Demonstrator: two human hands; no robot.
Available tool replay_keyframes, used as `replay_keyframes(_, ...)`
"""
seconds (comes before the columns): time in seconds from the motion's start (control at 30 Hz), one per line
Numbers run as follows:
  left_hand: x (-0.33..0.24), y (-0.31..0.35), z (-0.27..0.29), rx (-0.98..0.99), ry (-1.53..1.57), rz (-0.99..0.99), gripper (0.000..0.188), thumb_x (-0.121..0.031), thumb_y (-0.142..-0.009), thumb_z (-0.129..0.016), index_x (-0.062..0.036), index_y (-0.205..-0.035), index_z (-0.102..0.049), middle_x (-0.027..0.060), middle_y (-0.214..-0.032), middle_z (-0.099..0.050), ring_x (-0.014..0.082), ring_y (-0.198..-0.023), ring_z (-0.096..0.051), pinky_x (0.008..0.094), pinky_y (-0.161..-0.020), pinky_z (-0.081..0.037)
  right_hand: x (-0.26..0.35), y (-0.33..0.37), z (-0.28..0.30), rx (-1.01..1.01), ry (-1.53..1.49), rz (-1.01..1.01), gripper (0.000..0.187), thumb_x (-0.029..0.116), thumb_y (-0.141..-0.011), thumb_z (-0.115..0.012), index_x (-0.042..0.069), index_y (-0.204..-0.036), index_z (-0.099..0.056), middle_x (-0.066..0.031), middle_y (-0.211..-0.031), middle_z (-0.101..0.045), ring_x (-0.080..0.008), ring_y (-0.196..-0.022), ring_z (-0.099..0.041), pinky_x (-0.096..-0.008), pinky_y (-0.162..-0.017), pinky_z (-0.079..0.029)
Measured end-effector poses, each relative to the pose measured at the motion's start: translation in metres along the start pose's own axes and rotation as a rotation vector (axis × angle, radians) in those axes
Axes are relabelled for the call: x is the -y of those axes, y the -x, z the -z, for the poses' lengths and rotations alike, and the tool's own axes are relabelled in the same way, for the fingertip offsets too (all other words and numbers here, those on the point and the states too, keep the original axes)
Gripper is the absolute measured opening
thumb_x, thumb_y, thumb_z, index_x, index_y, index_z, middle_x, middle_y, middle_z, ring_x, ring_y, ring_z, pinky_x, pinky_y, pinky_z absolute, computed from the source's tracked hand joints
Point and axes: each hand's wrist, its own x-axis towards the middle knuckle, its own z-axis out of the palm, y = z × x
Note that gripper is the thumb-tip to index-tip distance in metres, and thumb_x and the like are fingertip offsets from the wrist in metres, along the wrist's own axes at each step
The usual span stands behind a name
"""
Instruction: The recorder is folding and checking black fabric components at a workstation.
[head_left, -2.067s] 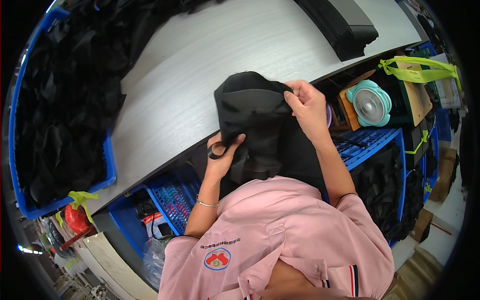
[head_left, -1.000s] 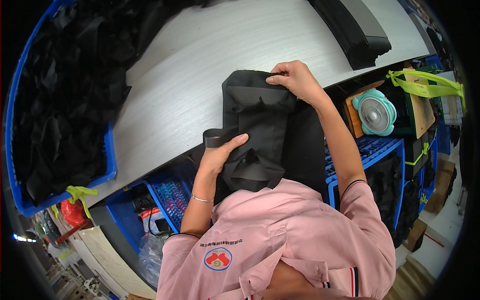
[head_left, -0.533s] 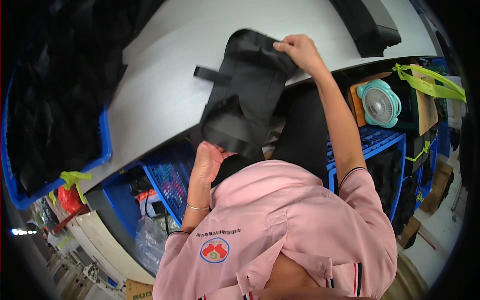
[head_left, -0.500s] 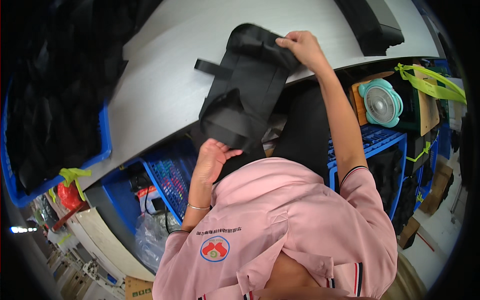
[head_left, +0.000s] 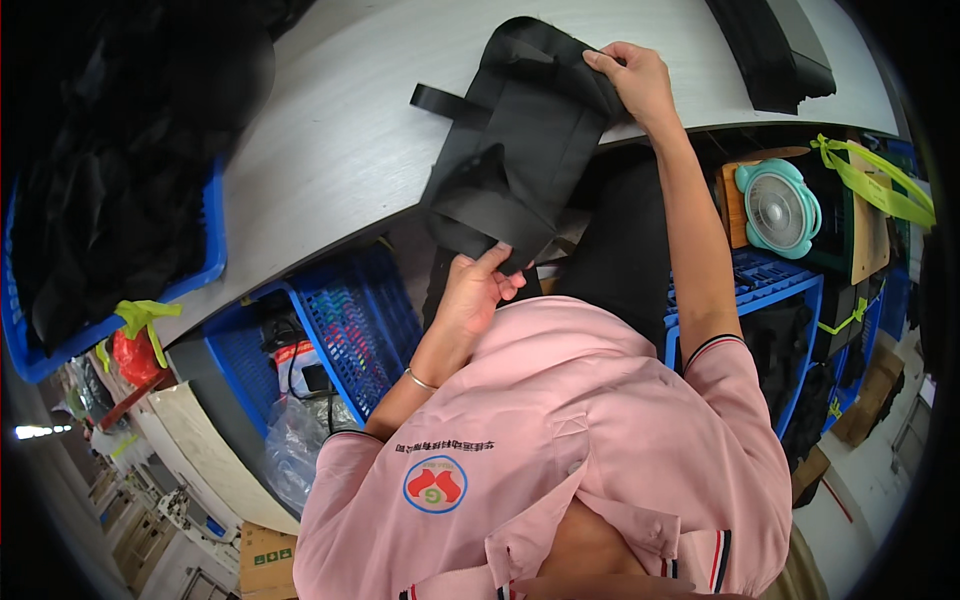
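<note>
A black sewn fabric piece (head_left: 540, 130) with a strap loop on its left side lies partly on the pale worktable (head_left: 340, 130) and hangs over the front edge toward my lap. My right hand (head_left: 640, 85) pinches its far right edge, thumb on top. At the near end, my left hand (head_left: 480, 290) grips the lower edge of the same piece, its thumb pressed on the cloth and the other fingers underneath. A folded flap stands up a little near the left hand.
A blue crate (head_left: 215, 230) heaped with black fabric stands at the left. Blue baskets (head_left: 360, 320) sit under the table. To the right are a teal fan (head_left: 780, 208) and a blue rack (head_left: 745, 285). A long black piece (head_left: 775, 60) lies at the table's back right.
The view has shifted a little, and the fabric piece appears higher and further right. My left hand has moved right along the near edge, its thumb now on top of the cloth.
</note>
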Motion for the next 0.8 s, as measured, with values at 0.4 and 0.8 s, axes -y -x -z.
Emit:
replay_keyframes(0.4,0.012,-0.008,0.001,-0.112,-0.207,-0.108,0.014,-0.015,-0.092,-0.070,-0.0013,-0.092,-0.068,0.0084,-0.072,-0.067,0.0148,-0.050,-0.061,0.0254,-0.049,-0.048,-0.001,-0.005,0.003,-0.029,0.047,0.035,0.038,0.041,-0.085,-0.072,0.004,-0.083,-0.075,-0.0109,-0.066,-0.067,-0.0248,-0.064,-0.064,-0.0362,-0.064,-0.049)
replay_keyframes(0.8,-0.004,0.006,-0.011,0.076,0.014,-0.256,0.046,-0.012,-0.092,-0.068,-0.0034,-0.134,-0.052,0.0055,-0.124,-0.064,0.0184,-0.114,-0.061,0.0343,-0.094,-0.050,0.007,-0.001,0.010,0.027,0.016,0.061,0.035,0.035,-0.091,-0.068,0.000,-0.088,-0.073,-0.0095,-0.071,-0.066,-0.0178,-0.069,-0.062,-0.0318,-0.067,-0.049)
